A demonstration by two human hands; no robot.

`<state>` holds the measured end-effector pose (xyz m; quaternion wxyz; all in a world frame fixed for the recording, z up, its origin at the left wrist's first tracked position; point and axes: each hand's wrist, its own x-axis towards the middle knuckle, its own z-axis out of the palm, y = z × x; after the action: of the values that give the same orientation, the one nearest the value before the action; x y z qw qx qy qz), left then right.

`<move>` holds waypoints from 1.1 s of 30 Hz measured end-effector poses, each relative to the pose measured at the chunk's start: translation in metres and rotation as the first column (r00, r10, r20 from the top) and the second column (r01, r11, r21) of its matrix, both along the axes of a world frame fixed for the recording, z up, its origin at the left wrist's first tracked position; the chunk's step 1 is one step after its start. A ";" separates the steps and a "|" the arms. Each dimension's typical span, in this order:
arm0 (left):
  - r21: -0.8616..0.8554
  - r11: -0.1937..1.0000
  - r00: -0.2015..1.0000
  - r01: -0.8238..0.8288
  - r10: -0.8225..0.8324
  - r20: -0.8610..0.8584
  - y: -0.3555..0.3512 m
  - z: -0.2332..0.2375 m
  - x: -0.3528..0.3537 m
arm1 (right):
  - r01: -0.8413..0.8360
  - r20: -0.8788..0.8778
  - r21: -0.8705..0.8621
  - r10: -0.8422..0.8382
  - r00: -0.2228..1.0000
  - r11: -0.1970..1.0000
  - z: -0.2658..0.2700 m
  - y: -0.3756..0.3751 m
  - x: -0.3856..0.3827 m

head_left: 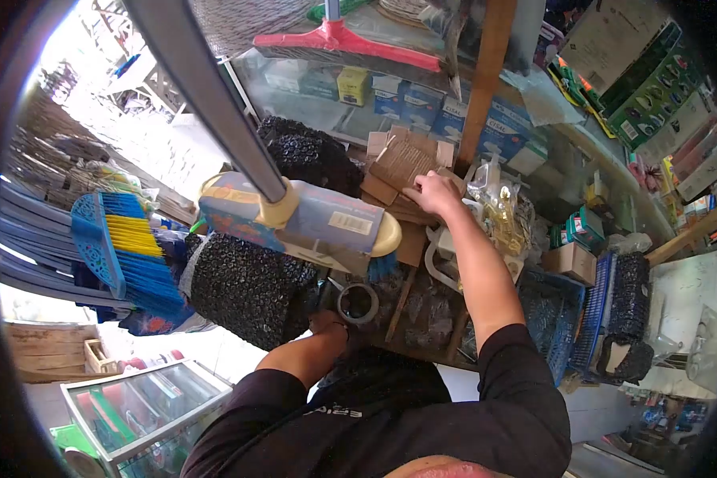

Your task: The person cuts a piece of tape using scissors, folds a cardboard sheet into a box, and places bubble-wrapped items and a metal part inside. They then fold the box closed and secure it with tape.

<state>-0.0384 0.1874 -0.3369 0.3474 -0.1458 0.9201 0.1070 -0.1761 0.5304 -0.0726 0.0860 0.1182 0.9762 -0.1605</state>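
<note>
My right hand (436,193) reaches forward to a stack of brown cardboard pieces (402,163), its fingers curled at the edge of the top piece. Down near my body, my left hand (327,321) is beside a large bundle in black bubble wrap (251,291); its fingers are mostly hidden. A roll of tape (358,303) lies just right of that hand. Across the space between my hands hangs a broom head in printed packaging (319,215) on a metal pole, covering part of the worktop. A second black-wrapped bundle (311,155) sits left of the cardboard.
Small boxes (422,103) fill a glass case ahead. A red squeegee (338,38) hangs above it. At left is a blue and yellow broom (119,243). Blue baskets (558,315) and clear bags of metal fittings (506,211) lie to the right. A wooden post (486,80) rises behind the cardboard.
</note>
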 end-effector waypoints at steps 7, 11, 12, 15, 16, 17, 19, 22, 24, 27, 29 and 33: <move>-0.158 0.960 0.971 0.232 -0.238 -0.021 0.016 0.032 0.000 | 0.044 -0.006 0.101 -0.044 0.999 0.994 0.001 -0.018 0.001; -0.086 0.962 0.960 0.259 -0.267 -0.087 0.007 -0.062 -0.003 | 0.096 -0.153 -0.032 -0.100 0.983 0.995 0.010 -0.028 0.018; -0.068 0.970 0.967 0.235 -0.240 -0.090 0.015 -0.060 0.000 | 0.083 -0.155 0.018 -0.079 0.985 0.996 0.016 -0.024 0.017; -0.116 0.981 0.983 0.156 -0.166 -0.076 0.035 0.025 -0.005 | 0.075 -0.222 0.136 -0.044 0.974 0.988 0.036 0.002 0.015; -0.088 0.985 0.986 0.149 -0.155 -0.062 0.036 0.050 -0.006 | 0.100 -0.234 0.146 -0.064 0.970 0.984 0.063 0.000 0.024; -0.061 0.987 0.987 0.149 -0.152 -0.048 0.035 0.071 -0.006 | 0.087 -0.265 0.167 -0.040 0.963 0.982 0.074 0.012 0.026; -0.057 0.997 0.988 0.059 -0.067 -0.136 0.041 0.075 -0.002 | 0.063 -0.322 0.181 -0.002 0.947 0.981 0.106 0.030 0.039; -0.103 0.989 0.970 0.106 -0.125 -0.206 0.041 0.051 -0.001 | 0.061 -0.412 0.129 -0.002 0.911 0.990 0.152 0.043 0.068; -0.142 0.970 0.945 0.198 -0.227 -0.235 0.038 0.054 0.002 | 0.083 -0.432 0.040 -0.058 0.900 0.996 0.177 0.043 0.096; -0.163 0.969 0.938 0.188 -0.226 -0.262 0.036 -0.006 0.003 | 0.128 -0.406 -0.133 -0.172 0.898 0.983 0.185 0.054 0.133; -0.107 0.960 0.932 0.259 -0.278 -0.232 0.034 0.033 0.009 | 0.150 -0.431 -0.172 -0.211 0.877 0.974 0.184 0.053 0.159; 0.368 0.917 0.855 -0.152 0.309 -0.418 0.023 -0.067 0.018 | 0.178 -0.348 -0.455 -0.358 0.866 0.873 0.152 0.060 0.208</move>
<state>-0.0205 0.2101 -0.4041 0.1188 -0.1674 0.9218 0.3288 0.0316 0.5903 0.0790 -0.1277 0.1976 0.8891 -0.3926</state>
